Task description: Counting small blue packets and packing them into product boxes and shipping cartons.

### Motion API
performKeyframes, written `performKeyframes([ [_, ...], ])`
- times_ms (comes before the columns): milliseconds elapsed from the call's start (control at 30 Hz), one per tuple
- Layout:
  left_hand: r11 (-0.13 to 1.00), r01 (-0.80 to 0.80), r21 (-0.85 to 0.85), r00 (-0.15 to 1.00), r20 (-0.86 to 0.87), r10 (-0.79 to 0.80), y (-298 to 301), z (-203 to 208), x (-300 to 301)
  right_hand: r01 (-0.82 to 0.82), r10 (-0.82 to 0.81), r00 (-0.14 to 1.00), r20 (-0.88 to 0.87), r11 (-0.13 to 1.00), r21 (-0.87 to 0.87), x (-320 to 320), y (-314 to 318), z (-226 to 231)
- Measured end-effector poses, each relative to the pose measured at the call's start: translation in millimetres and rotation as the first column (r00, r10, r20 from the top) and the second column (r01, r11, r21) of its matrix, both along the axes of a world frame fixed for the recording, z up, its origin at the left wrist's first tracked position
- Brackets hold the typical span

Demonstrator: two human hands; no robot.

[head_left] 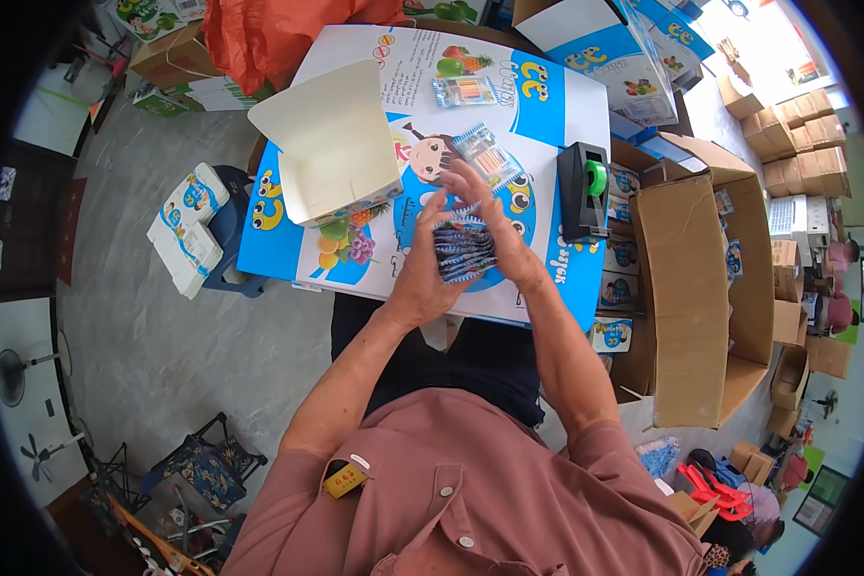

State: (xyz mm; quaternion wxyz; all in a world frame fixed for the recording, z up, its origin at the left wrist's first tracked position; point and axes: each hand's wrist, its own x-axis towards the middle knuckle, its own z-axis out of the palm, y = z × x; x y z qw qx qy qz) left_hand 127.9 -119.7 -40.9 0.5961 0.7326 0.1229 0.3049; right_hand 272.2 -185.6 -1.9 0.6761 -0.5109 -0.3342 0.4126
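Between my two hands is a stack of small, crimped-edge blue sachets (465, 252), held upright on edge over the near part of the table. My left hand (420, 274) closes on the stack from the left. From the right, my right hand (511, 248) presses against it, fingers reaching over the top. Just beyond my fingers lies a clear and blue sachet (490, 156), and a similar sachet (466, 91) rests farther back. Left of my hands, a white carton (350, 180) stands with its lid up and its white inside showing.
Printed cardboard (413, 58) covers the table. A black tape dispenser (576, 216) with green tape stands at its right edge. Beyond that is a large open brown box (686, 288). Flat printed cartons (190, 226) lie on a stool at left; an orange bag (264, 43) sits behind.
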Motion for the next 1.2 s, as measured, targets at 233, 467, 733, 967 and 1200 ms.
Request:
performKeyframes([
  [233,0.992,-0.065,-0.106,0.997,-0.057,0.059,-5.9,13.8,-0.9,0.650,0.150,0.339,0.929,0.677,-0.346,88.7,38.0,15.1],
  [467,0.994,-0.063,-0.084,0.990,-0.134,0.052,1.9,16.7,-7.0,0.158,0.432,0.570,0.699,0.777,-0.609,113.1,84.5,39.6],
  [733,0.997,-0.080,0.009,0.984,-0.161,0.080,0.7,13.5,-7.4,0.095,0.558,0.277,0.782,0.794,-0.600,177.7,173.7,61.2],
  [967,0.996,-0.077,0.033,0.987,-0.135,0.081,0.9,23.9,-6.1,0.213,0.681,0.064,0.730,0.705,-0.676,172.5,179.6,60.5],
  [1200,0.999,-0.024,0.042,0.996,-0.086,0.028,10.4,5.7,-6.1,-0.123,0.226,0.933,0.281,0.932,-0.342,102.7,61.9,32.3],
])
